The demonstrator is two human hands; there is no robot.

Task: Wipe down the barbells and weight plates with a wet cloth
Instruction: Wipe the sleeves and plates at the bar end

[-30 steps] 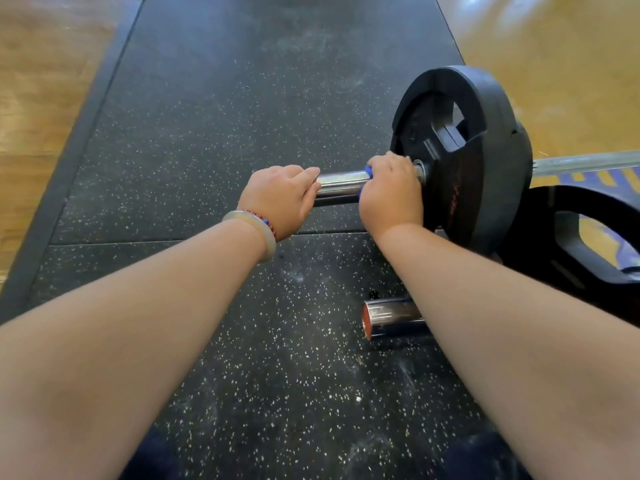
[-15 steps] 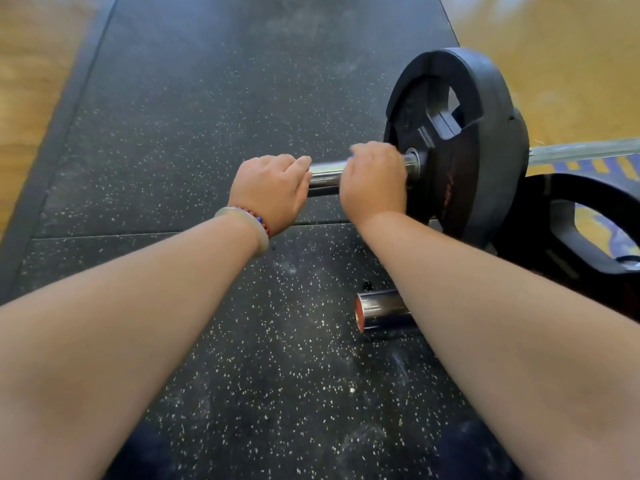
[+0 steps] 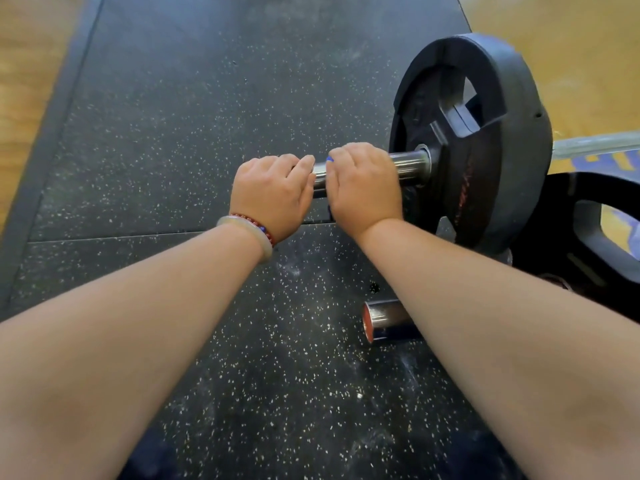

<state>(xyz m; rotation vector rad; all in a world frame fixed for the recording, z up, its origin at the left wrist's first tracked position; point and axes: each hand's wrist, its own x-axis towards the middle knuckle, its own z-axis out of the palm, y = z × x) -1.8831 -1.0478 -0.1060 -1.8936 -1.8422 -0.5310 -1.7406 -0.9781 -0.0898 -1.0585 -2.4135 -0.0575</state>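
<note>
Head view: left hand (image 3: 273,192) clenched round barbell sleeve (image 3: 408,166) end; right hand (image 3: 363,188) wraps sleeve over blue cloth (image 3: 330,160) — near upright weight plate (image 3: 512,133). Risk — bar rolls on mat (image 3: 173,133), knuckles jam against plate hub.

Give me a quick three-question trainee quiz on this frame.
1. True or false: the left hand and the right hand both grip the barbell sleeve.
2. Which wrist wears the bracelets? A) left B) right
3. Fill in: the cloth edge peeking from the right hand is ____.
Key: 1 true; 2 A; 3 blue.
</note>
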